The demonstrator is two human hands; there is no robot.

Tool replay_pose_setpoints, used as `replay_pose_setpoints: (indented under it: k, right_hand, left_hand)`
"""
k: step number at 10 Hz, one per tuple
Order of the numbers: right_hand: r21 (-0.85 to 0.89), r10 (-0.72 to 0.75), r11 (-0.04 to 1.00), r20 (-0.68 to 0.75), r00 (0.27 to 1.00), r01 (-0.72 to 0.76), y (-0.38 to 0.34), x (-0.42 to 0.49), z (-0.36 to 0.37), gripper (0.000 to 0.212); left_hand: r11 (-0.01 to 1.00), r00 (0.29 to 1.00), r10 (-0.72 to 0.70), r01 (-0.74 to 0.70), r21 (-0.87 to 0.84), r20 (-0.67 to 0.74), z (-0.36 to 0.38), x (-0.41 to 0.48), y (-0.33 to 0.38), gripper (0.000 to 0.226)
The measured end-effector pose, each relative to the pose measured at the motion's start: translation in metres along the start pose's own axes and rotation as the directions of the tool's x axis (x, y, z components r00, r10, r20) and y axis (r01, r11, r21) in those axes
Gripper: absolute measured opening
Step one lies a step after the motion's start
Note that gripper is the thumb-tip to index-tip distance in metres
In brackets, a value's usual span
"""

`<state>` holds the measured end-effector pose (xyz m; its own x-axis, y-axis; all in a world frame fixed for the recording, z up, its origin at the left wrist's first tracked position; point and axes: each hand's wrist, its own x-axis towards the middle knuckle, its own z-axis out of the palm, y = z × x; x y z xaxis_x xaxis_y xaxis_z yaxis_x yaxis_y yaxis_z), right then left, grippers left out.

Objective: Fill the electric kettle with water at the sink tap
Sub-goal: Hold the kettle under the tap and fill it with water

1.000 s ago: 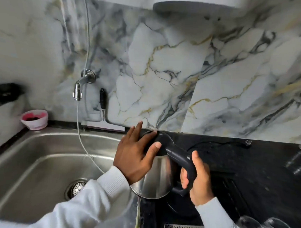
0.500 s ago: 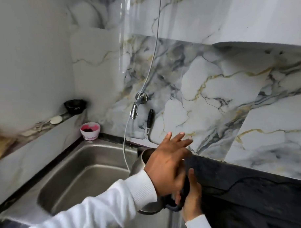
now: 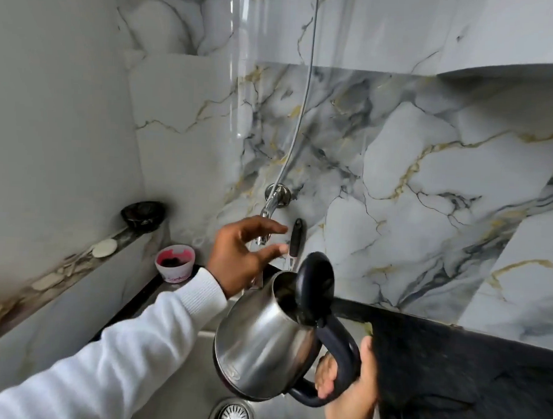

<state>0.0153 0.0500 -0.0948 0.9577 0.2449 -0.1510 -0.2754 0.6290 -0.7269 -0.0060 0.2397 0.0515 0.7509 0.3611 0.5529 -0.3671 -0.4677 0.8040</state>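
A steel electric kettle with a black handle hangs over the steel sink, tilted, its black lid flipped up. My right hand grips the handle from the right. The chrome tap comes out of the marble wall above and left of the kettle mouth. My left hand is held up just in front of the tap's spout with its fingers spread, holding nothing. No water stream shows.
The sink drain lies below the kettle. A pink-and-white cup stands at the sink's back left corner, a black dish on the ledge above. A black-handled squeegee leans by the tap. Black counter spreads right.
My right hand has carried the kettle from the counter out over the sink, and the lid now stands up. My left hand left the kettle top and rose to the tap.
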Motion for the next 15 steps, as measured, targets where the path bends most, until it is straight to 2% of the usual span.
replay_pose_setpoints:
  k: [1, 2, 3, 4, 5, 6, 7, 8, 9, 10, 11, 12, 13, 14, 15]
  right_hand:
    - [0.033, 0.004, 0.999, -0.006, 1.000, -0.004, 0.002, 0.031, 0.002, 0.068]
    - [-0.067, 0.044, 0.997, 0.075, 0.996, -0.039, 0.005, 0.052, 0.001, 0.058]
    - [-0.223, -0.022, 0.974, 0.105, 0.994, 0.045, 0.016, 0.069, -0.008, 0.053]
    - [-0.172, -0.051, 0.982, 0.127, 0.991, 0.072, 0.021, 0.079, -0.003, 0.063]
    - [-0.231, -0.035, 0.971, 0.126, 0.991, 0.064, 0.023, 0.087, -0.006, 0.072]
    - [-0.311, -0.052, 0.946, 0.123, 0.991, 0.088, 0.027, 0.090, -0.011, 0.075]
    - [-0.372, -0.045, 0.925, 0.108, 0.993, 0.082, 0.032, 0.090, -0.007, 0.079]
    - [-0.324, 0.029, 0.946, 0.069, 0.997, -0.005, 0.047, 0.093, -0.014, 0.078]
    - [-0.505, 0.056, 0.862, 0.043, 0.997, -0.027, 0.035, 0.102, -0.037, 0.078]
    - [-0.164, 0.225, 0.967, 0.200, 0.954, -0.193, 0.239, 0.055, -0.009, 0.077]
    - [0.057, 0.158, 0.983, 0.198, 0.967, -0.173, 0.163, 0.078, -0.083, 0.075]
    - [0.081, 0.082, 0.993, 0.084, 0.993, -0.088, 0.127, 0.129, -0.151, 0.072]
    - [-0.022, 0.092, 0.996, -0.005, 0.996, -0.092, 0.109, 0.152, -0.030, 0.064]
    - [-0.138, 0.113, 0.986, 0.176, 0.978, -0.089, 0.097, 0.160, -0.002, 0.070]
    - [-0.125, 0.082, 0.990, 0.121, 0.989, -0.067, 0.099, 0.162, 0.003, 0.072]
  left_hand:
    - [0.986, 0.990, -0.090, 0.104, 0.131, -0.108, -0.003, 0.032, -0.034, 0.015]
    - [0.962, 0.989, -0.012, 0.052, 0.267, -0.147, 0.004, 0.033, -0.052, 0.015]
    - [0.921, 0.990, 0.139, -0.141, 0.362, 0.032, 0.019, 0.010, -0.059, 0.027]
    - [0.934, 0.998, 0.034, -0.048, 0.354, 0.047, 0.028, -0.005, -0.068, 0.038]
    - [0.953, 0.996, -0.090, 0.090, 0.288, -0.014, 0.033, -0.014, -0.072, 0.038]
    - [0.991, 0.999, -0.051, 0.052, 0.126, -0.009, 0.039, -0.012, -0.070, 0.033]
    - [0.995, 0.995, -0.029, 0.038, -0.088, 0.099, 0.052, 0.001, -0.066, 0.028]
    - [0.984, 0.976, -0.081, 0.111, -0.140, 0.203, 0.058, 0.013, -0.064, 0.022]
    - [0.994, 0.976, -0.106, 0.101, 0.034, 0.191, 0.047, 0.025, -0.077, 0.059]
    - [0.955, 0.975, -0.164, 0.119, 0.270, 0.147, 0.034, 0.045, -0.093, 0.120]
    - [0.906, 0.972, -0.233, 0.207, 0.369, 0.026, 0.027, 0.058, -0.107, 0.124]
    - [0.947, 0.951, -0.309, 0.309, 0.090, -0.014, 0.021, 0.069, -0.123, 0.030]
    - [0.925, 0.927, -0.372, 0.374, 0.064, -0.048, 0.012, 0.082, -0.138, 0.028]
    - [0.902, 0.902, -0.431, 0.430, 0.048, 0.016, 0.006, 0.094, -0.141, 0.020]
    - [0.895, 0.892, -0.447, 0.446, 0.023, 0.070, 0.004, 0.107, -0.142, 0.017]
